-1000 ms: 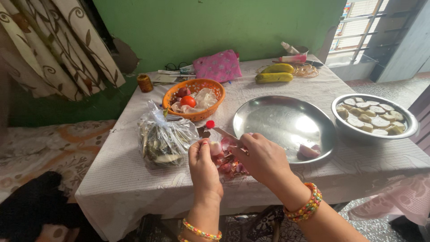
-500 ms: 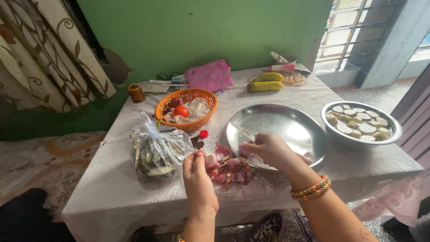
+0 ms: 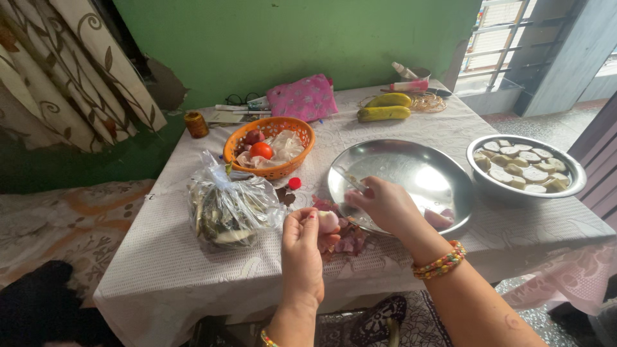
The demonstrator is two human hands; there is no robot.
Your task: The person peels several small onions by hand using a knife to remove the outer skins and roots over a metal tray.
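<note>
My left hand (image 3: 302, 247) holds a small peeled pale-pink onion (image 3: 328, 221) between its fingertips, above a heap of purple onion skins (image 3: 340, 239) on the white tablecloth. My right hand (image 3: 384, 207) grips a small knife (image 3: 350, 180), its blade pointing up and left over the rim of the large steel plate (image 3: 411, 170). A few peeled onion pieces (image 3: 440, 218) lie on the plate's near right side. Both hands are close together at the table's front middle.
A clear plastic bag of vegetables (image 3: 228, 209) lies left of my hands. Behind it sit an orange basket (image 3: 270, 144) with a tomato, a red bottle cap (image 3: 294, 183), a pink pouch (image 3: 302, 97), two bananas (image 3: 384, 106). A steel bowl of sliced pieces (image 3: 526, 168) stands right.
My left hand has lifted and turned the onion so it shows at my fingertips. My right hand with the knife has stayed at the plate's near rim, shifting slightly right.
</note>
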